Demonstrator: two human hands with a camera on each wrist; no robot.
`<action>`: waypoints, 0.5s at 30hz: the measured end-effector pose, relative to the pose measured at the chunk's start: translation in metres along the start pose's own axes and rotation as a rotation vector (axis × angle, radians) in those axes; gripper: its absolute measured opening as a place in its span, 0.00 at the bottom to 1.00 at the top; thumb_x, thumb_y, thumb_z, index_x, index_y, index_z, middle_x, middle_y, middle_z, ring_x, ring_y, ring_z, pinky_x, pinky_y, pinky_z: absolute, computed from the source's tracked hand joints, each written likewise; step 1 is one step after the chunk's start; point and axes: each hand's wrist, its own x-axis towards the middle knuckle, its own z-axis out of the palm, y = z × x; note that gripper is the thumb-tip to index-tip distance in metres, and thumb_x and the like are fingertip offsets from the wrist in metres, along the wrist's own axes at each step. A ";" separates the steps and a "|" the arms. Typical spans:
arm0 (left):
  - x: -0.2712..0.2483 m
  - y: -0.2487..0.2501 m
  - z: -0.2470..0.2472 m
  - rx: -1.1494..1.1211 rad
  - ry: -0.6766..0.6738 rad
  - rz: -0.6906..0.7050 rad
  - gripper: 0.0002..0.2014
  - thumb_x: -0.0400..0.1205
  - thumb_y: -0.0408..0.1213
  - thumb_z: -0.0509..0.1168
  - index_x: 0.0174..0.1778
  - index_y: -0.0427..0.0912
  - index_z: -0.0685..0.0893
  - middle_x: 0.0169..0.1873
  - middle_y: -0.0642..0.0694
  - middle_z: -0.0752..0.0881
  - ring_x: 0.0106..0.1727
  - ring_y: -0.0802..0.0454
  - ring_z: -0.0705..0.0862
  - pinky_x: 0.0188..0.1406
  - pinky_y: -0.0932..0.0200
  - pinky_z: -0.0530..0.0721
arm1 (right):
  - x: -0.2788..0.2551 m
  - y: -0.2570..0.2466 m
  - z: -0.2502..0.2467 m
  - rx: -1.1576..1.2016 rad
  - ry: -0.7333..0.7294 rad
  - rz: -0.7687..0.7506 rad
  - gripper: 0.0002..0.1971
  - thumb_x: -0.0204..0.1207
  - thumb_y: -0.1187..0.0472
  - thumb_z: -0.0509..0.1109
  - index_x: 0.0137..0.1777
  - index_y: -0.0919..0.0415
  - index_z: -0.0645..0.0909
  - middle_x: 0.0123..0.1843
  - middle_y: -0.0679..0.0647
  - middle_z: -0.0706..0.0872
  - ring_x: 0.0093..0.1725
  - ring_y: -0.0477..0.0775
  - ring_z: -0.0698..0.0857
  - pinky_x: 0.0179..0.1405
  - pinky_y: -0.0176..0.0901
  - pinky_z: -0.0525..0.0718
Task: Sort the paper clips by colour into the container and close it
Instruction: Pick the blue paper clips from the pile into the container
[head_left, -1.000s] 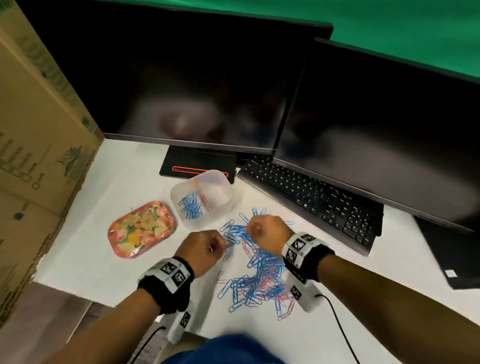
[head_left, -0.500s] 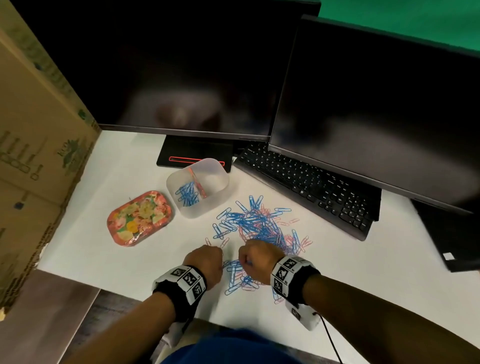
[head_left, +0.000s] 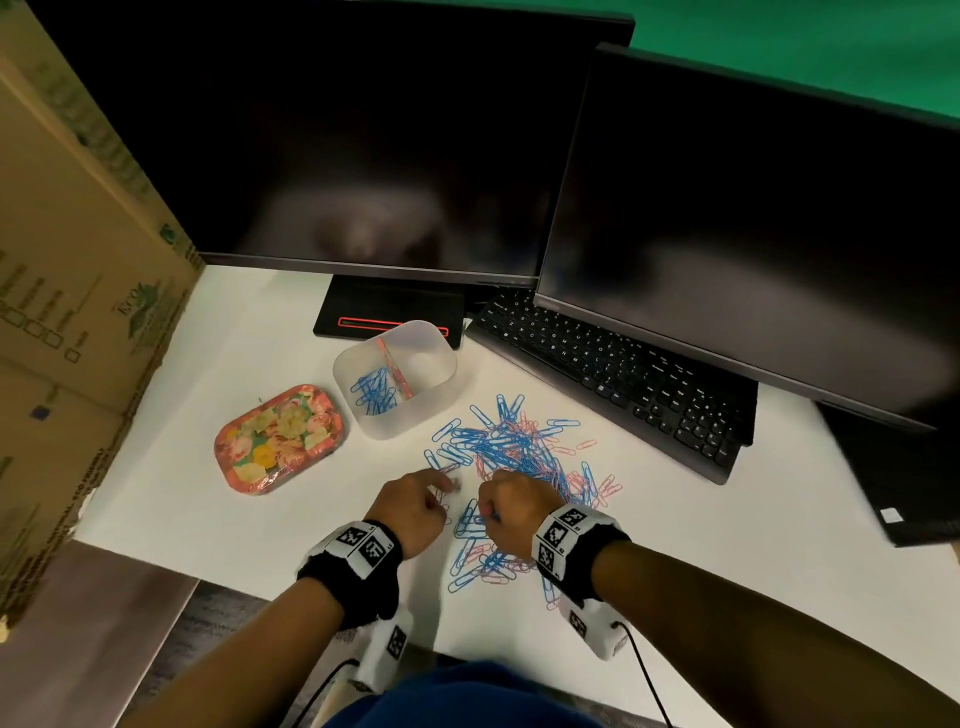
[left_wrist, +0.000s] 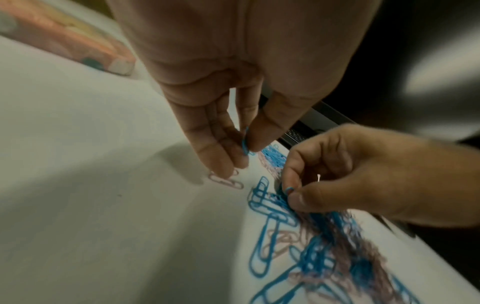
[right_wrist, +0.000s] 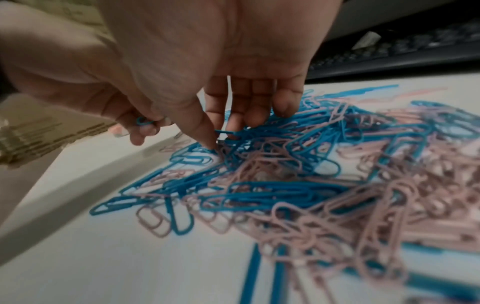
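Note:
A pile of blue and pink paper clips (head_left: 519, 457) lies on the white table. Behind it to the left stands the translucent container (head_left: 410, 423), with blue clips (head_left: 374, 395) in its left compartment beside a pinkish divider. Its floral lid (head_left: 280, 441) lies to the left. My left hand (left_wrist: 244, 152) pinches a blue clip (left_wrist: 245, 142) between thumb and fingers, and one fingertip touches a lone pink clip (left_wrist: 226, 182). My right hand (left_wrist: 291, 193) pinches a blue clip (left_wrist: 288, 188) at the pile's near-left edge, fingers curled down into the clips (right_wrist: 259, 164).
Two dark monitors (head_left: 363, 145) and a black keyboard (head_left: 613, 379) stand behind the pile. A cardboard box (head_left: 67, 291) walls off the left side. The table's front edge (head_left: 156, 561) is close to my wrists.
Both hands drew back from the pile's far side by the container to its near-left edge. The left fingers now reach onto a lone pink clip.

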 end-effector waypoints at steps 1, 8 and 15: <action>0.001 0.001 -0.001 -0.043 0.010 -0.021 0.12 0.75 0.30 0.61 0.43 0.54 0.82 0.32 0.53 0.86 0.40 0.51 0.85 0.47 0.64 0.80 | 0.001 0.001 0.000 0.015 -0.007 0.007 0.06 0.76 0.59 0.67 0.48 0.51 0.84 0.56 0.50 0.82 0.57 0.57 0.83 0.55 0.44 0.83; 0.010 0.006 0.006 -0.189 0.028 -0.100 0.08 0.78 0.33 0.62 0.37 0.45 0.84 0.35 0.48 0.86 0.39 0.48 0.84 0.39 0.62 0.77 | 0.008 0.008 -0.009 0.530 0.133 0.153 0.09 0.74 0.66 0.70 0.39 0.51 0.83 0.34 0.43 0.83 0.36 0.45 0.83 0.41 0.37 0.84; 0.015 0.008 0.023 0.250 -0.012 0.023 0.06 0.77 0.43 0.66 0.46 0.46 0.85 0.50 0.45 0.87 0.54 0.45 0.85 0.52 0.59 0.80 | 0.012 0.018 -0.017 0.709 0.108 0.248 0.17 0.77 0.74 0.56 0.49 0.52 0.80 0.39 0.53 0.83 0.37 0.52 0.80 0.38 0.39 0.78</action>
